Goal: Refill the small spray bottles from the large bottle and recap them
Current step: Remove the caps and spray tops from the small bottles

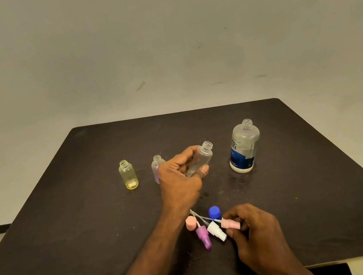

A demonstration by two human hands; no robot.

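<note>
- Over the middle of a dark table (75, 228), a person's left hand (180, 176) holds a clear small spray bottle (200, 158), uncapped and tilted toward the right, fingers and thumb wrapped round its body.
- Nearer the table's front edge, the right hand (252, 229) pinches a pale pink sprayer top (230, 223) between thumb and fingertips, its dip tube trailing leftward across the surface.
- Just beside that hand lie the other loose parts: a white sprayer top (216, 231), a purple sprayer top (203, 237), a peach cap (190, 223) and a blue cap (214, 212), crowded together with tubes crossing.
- Behind the left hand stands a faintly purple small bottle (157, 166), partly hidden; well to its left, a yellow small bottle (128, 174) stands open.
- To the right stands the large bottle (245, 148), upright, uncapped, blue-labelled, part-filled with clear liquid.
- Whether the held bottle has liquid in it cannot be told; if it does, its tilt risks a spill before the top goes on.
- Lifting the pink top may drag neighbouring tubes and scatter the cluster, and the open large bottle sits close enough for a stray right-hand reach to topple it.
</note>
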